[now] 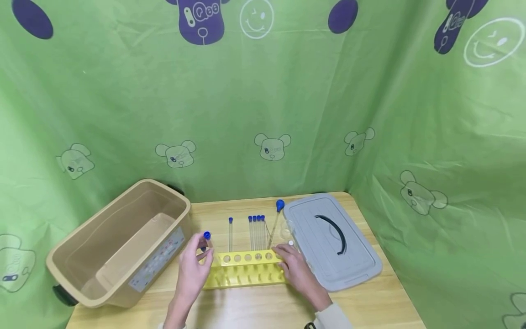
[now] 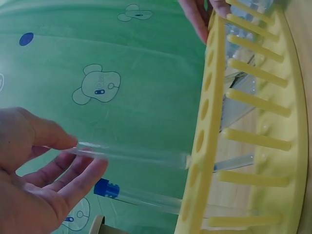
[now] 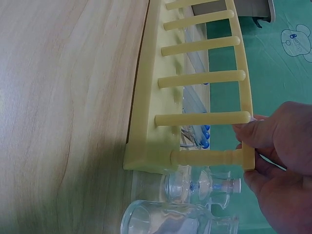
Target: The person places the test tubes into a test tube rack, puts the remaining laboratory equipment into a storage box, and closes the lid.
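Observation:
My left hand (image 1: 192,267) pinches a clear, uncapped test tube (image 2: 131,155) near its top, between thumb and fingers. The tube's lower end is right at a hole in the top bar of the yellow test tube rack (image 2: 197,156). Beside it, a test tube with a blue cap (image 2: 106,188) stands in the rack's end hole. At the rack's other end, my right hand (image 3: 282,156) grips the top bar, thumb on one side and fingers on the other. In the head view the right hand (image 1: 295,266) covers that corner.
Behind the rack lie several blue-capped tubes (image 1: 256,233), a lone one (image 1: 230,233) and a dropper with a blue bulb (image 1: 280,205). Glass bottles (image 3: 180,217) stand beside the rack's right end. A beige bin (image 1: 119,292) is at left, a grey lid (image 1: 316,246) at right.

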Motion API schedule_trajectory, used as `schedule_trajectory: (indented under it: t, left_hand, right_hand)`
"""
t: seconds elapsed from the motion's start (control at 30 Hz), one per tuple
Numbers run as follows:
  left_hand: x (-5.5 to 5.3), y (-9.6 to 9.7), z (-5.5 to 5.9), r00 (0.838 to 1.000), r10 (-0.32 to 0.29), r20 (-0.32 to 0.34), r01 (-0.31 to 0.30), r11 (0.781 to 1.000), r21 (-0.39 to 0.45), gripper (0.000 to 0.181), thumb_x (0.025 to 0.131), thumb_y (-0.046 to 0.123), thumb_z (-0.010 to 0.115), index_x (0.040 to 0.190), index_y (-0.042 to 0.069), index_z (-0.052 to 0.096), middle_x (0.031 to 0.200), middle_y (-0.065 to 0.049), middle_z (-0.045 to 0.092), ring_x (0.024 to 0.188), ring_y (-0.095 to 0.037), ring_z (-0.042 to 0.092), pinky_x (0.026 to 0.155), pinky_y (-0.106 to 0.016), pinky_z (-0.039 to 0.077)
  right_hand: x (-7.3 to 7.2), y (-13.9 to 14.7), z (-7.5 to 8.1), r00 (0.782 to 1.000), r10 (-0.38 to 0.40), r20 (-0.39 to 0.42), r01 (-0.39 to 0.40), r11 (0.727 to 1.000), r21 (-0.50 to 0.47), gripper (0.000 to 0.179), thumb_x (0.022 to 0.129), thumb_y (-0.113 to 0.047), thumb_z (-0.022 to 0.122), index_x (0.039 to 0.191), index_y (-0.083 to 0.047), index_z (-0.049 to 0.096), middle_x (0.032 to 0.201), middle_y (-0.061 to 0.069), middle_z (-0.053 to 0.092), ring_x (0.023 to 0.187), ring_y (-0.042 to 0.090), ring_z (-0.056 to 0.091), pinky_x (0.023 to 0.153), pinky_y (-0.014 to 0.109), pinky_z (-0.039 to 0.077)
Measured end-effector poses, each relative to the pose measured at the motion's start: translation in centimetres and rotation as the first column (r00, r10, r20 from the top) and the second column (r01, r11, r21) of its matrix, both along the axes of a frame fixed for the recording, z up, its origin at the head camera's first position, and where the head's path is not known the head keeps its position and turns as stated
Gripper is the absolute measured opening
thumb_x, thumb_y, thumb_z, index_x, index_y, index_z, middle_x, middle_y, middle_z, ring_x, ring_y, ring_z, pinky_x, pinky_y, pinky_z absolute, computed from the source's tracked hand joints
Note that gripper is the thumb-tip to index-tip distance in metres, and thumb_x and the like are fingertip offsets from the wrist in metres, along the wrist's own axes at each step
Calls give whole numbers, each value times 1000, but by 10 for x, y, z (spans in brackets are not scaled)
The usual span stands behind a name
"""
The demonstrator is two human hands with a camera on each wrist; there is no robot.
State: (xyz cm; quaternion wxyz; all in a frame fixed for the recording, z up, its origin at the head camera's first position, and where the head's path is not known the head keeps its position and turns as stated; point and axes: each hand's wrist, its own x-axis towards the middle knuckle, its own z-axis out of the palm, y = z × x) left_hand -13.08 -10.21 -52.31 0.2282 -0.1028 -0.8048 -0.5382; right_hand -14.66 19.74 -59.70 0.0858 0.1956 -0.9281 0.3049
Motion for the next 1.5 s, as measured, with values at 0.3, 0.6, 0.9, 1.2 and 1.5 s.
schedule_trajectory:
  t: [0.3,0.6,0.9,1.2,1.5]
  left_hand:
    - [0,0,-9,996,56,-67,-59,998,-39,37,82,-20,71,112,0,64,98,-14,67,92,-27,68,75,-31,65]
    - [0,1,-15,997,44,-66,-47,998,-42,39,75,-25,73,108,-5,66,101,-16,68,92,-30,70,78,-27,64]
    - [0,-2,-19,995,26,-97,-31,998,-55,38,84,-18,69,118,0,64,101,-14,66,90,-29,68,75,-29,64]
    - [-1,-3,-19,997,11,-72,-15,998,-58,26,86,-14,70,107,0,67,102,-11,67,92,-27,70,77,-27,64]
    - [-2,-3,-20,998,-11,-67,5,996,-87,38,81,-22,70,114,-5,67,106,-14,67,95,-31,71,79,-26,63]
  right_hand:
    - [-1,-1,0,1000,7,-26,-7,1000,-2,52,80,12,77,130,2,66,128,19,65,118,33,63,103,46,55]
    - [-1,1,-2,1000,1,13,-1,1000,-9,53,82,10,77,132,-1,66,131,16,64,121,32,61,106,43,53]
    - [0,0,-4,1000,9,-16,-9,1000,-6,53,81,10,77,131,-1,67,129,18,65,119,33,62,104,46,54]
    - [-1,0,-3,999,6,-43,-7,1000,-12,53,80,12,77,131,1,66,128,19,65,119,33,62,105,48,54]
    - [0,0,-3,1000,5,-22,-6,1000,-18,52,83,10,77,132,1,65,129,20,64,121,35,60,107,49,52]
